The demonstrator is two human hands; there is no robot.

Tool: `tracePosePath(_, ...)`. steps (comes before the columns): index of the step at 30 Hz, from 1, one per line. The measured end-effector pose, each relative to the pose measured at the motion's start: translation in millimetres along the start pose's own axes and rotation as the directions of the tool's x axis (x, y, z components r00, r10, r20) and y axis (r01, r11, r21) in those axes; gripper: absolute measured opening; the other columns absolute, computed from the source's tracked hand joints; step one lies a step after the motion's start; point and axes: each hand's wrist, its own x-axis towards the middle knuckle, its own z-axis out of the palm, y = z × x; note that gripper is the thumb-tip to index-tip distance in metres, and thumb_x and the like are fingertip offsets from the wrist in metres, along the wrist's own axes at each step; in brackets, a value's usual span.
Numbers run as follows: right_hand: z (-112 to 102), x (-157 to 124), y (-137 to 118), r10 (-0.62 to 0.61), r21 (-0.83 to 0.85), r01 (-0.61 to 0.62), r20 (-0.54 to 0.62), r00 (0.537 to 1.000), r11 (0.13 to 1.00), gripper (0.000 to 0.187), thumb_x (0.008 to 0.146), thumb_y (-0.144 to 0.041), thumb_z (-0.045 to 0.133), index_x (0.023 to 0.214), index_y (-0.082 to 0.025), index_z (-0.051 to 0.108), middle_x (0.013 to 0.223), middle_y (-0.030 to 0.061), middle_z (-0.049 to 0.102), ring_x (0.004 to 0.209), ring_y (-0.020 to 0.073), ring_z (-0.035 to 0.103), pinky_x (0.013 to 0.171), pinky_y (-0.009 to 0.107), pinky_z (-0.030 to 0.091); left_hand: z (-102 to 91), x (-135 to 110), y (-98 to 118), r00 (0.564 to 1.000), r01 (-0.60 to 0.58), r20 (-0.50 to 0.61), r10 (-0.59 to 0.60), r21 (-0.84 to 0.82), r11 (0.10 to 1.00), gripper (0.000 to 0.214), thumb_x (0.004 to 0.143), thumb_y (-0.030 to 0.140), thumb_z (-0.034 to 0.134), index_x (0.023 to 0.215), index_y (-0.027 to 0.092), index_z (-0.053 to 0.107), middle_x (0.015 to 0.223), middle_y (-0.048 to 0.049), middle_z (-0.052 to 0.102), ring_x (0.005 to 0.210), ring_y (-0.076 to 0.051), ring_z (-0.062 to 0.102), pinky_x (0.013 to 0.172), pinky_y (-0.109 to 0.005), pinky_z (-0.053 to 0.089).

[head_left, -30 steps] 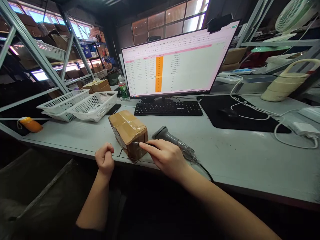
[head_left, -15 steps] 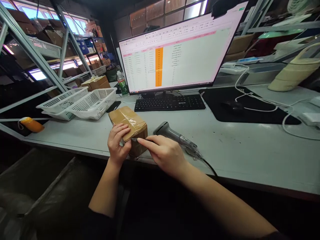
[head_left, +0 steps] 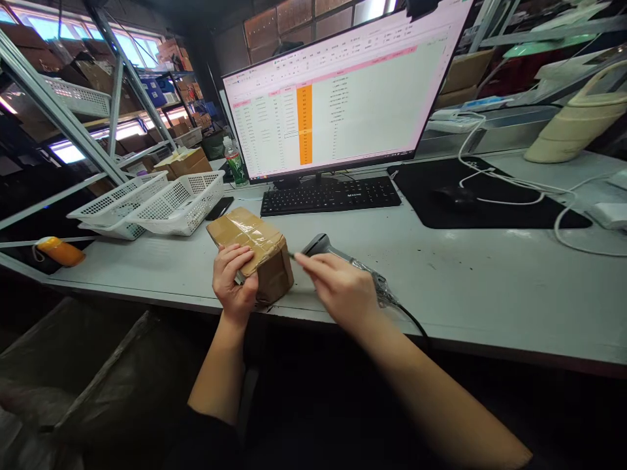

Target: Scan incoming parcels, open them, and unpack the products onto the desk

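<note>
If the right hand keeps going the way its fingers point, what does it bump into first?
Probably the taped cardboard box: the right hand points left at its near right edge, though blur hides the fingertip gap.

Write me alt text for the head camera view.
A person's left hand grips a taped brown parcel at a grey workbench edge, while the right hand, blurred, is beside it over a barcode scanner. Behind are a keyboard and a spreadsheet monitor.

So the taped box (head_left: 255,251) sits near the front edge of the table (head_left: 490,287), scanner (head_left: 343,261) just to its right. Keyboard (head_left: 330,194) is behind them, monitor (head_left: 337,98) behind that. Baskets (head_left: 161,205) are off to the left, bottle (head_left: 235,163) behind those.
</note>
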Motion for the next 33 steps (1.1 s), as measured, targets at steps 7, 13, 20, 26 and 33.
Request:
tracePosePath(7,-4,-6,-22,-0.167,0.168,0.156,0.055,0.984,0.973,0.036,0.098,-0.010,0.054,0.127,-0.021,0.073,0.104,0.0057,0.075,0.089,0.0158,0.070,0.079,0.027,0.055,-0.8,-1,1,0.998,0.046,-0.033,-0.047,-0.026,0.999,0.022,0.092,0.035,0.062,0.105,0.022,0.073,0.107,-0.0060,0.073,0.111,-0.027,0.065,0.115,-0.056,0.041)
tracePosePath(13,5,1,-41,-0.191,0.152,0.182,0.050,0.980,0.972,0.036,0.099,-0.010,0.052,0.127,-0.022,0.073,0.101,0.0050,0.074,0.086,0.0157,0.068,0.076,0.027,0.052,0.2,-1,2,0.997,0.050,-0.053,-0.052,-0.049,0.998,0.021,0.091,0.034,0.062,0.104,0.022,0.074,0.107,-0.0055,0.073,0.111,-0.026,0.065,0.115,-0.055,0.041)
tracePosePath(20,5,7,-24,-0.112,0.019,0.111,0.013,0.994,0.994,0.033,0.100,-0.013,0.056,0.125,-0.024,0.074,0.102,0.0034,0.076,0.086,0.0148,0.068,0.076,0.027,0.050,3.2,-3,0,0.999,0.025,-0.031,-0.025,-0.001,1.000,0.019,0.092,0.034,0.062,0.102,0.022,0.072,0.106,-0.0062,0.073,0.112,-0.027,0.066,0.114,-0.058,0.043)
tracePosePath(26,0,4,-13,-0.063,0.045,0.063,0.011,0.998,0.997,0.033,0.100,-0.013,0.057,0.125,-0.025,0.074,0.096,0.0009,0.076,0.082,0.0132,0.068,0.070,0.025,0.049,9.3,-1,1,0.999,-0.003,-0.044,0.000,-0.055,0.998,0.017,0.091,0.030,0.064,0.103,0.023,0.072,0.105,-0.0047,0.073,0.111,-0.025,0.065,0.116,-0.057,0.040)
tracePosePath(33,-3,2,-15,-0.129,0.119,0.118,0.090,0.988,0.986,0.032,0.102,-0.016,0.055,0.126,-0.026,0.074,0.099,0.0020,0.076,0.086,0.0121,0.070,0.073,0.022,0.051,2.7,-2,-1,0.994,0.063,-0.086,-0.071,-0.094,0.994,0.017,0.090,0.031,0.062,0.101,0.023,0.073,0.105,-0.0048,0.073,0.111,-0.026,0.066,0.116,-0.057,0.041)
